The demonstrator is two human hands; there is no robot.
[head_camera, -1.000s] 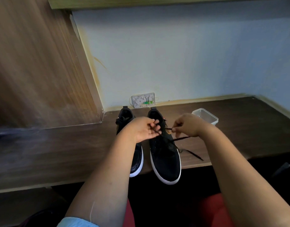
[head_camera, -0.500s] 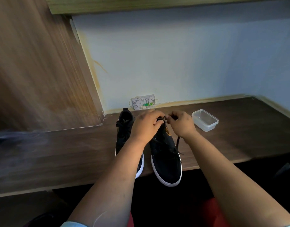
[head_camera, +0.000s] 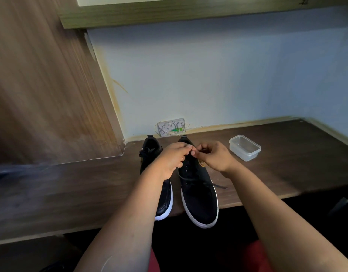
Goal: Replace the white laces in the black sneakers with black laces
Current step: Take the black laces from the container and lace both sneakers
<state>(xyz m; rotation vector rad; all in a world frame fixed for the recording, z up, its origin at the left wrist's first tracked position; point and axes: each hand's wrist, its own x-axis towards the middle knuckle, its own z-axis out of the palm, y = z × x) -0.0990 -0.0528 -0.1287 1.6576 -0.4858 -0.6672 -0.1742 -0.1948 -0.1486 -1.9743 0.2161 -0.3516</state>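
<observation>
We find two black sneakers with white soles standing side by side on a dark wooden desk (head_camera: 287, 154), heels toward the wall and toes overhanging the near edge. The right sneaker (head_camera: 198, 195) carries a black lace (head_camera: 190, 178) threaded across its eyelets, with one loose end lying on the desk just to its right. A round gold emblem (head_camera: 201, 163) sits on its outer side near the collar; we cannot read any lettering on it. The left sneaker (head_camera: 163, 197) is partly hidden behind the left forearm; a black knot shows at its collar. Both hands meet over the top of the right sneaker. The left hand (head_camera: 172, 159) has its fingers curled with fingertips pinched together, and the right hand (head_camera: 214, 157) likewise pinches at the same spot, fingertips almost touching; what they pinch is too small to see plainly. A clear plastic container (head_camera: 244, 147) stands on the desk well to the right. A white wall box (head_camera: 171, 127) with green inside is mounted at the desk's back edge; no writing is legible.
</observation>
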